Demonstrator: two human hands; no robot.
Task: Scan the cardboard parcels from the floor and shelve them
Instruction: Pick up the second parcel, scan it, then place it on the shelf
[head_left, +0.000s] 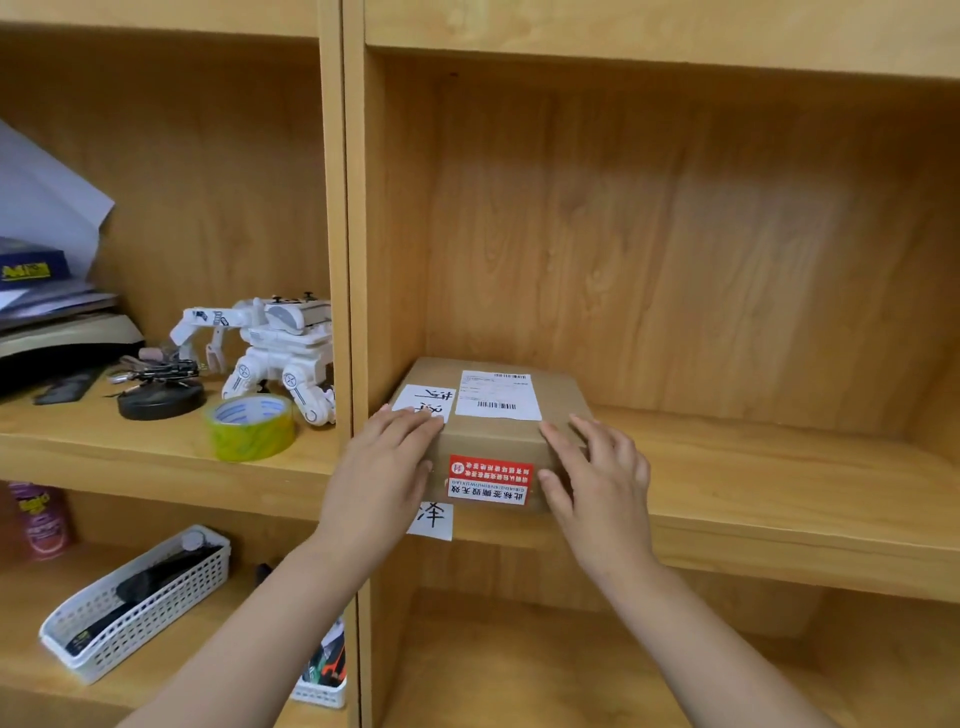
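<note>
Both hands, left (382, 467) and right (597, 475), clasp the parcel (493, 431) on the shelf (753, 467); its front overhangs, so releasing early could tip it off.

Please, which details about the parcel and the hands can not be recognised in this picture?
Head view only:
- Shipping label on the cardboard parcel: print too small to read.
- Handwritten slip: partly covered by the left hand.
- Parcel's side faces: hidden by the left hand and right hand.
- Paper tag on the shelf edge: partly behind the left hand.
</note>
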